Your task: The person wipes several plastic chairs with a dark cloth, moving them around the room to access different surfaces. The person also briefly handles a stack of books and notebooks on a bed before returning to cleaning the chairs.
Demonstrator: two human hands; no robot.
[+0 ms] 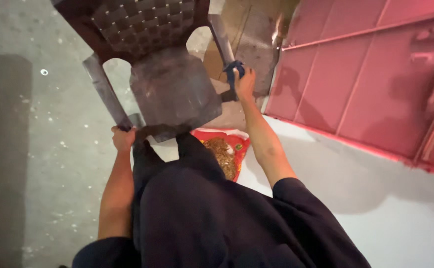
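Looking straight down over a dark-clothed body, and there is the dark brown plastic armchair with the woven-pattern backrest (172, 84), tilted so that its seat faces up toward the camera, just in front of the person. The left hand (122, 138) is curled tight around the end of the chair's left armrest at its lower corner, fingers wrapped under the edge. Across on the other side, the right hand (244, 82) is closed around a crumpled blue cloth (234, 69), pressing it against the chair's right armrest near the front leg; the cloth bunches out above the knuckles. Both bare forearms stretch forward from short dark sleeves.

Below the seat's front edge, a red plastic bag holding brown, crumbly material (226, 151) lies on the ground, partly hidden by the person's dark trousers. Left of the chair spreads a grey concrete floor speckled with pale flecks (43, 124). To the right, a red metal panelled gate (370, 74) runs diagonally, and beneath it sits a smooth pale grey slab (375, 198) with the person's shadow cast across it.
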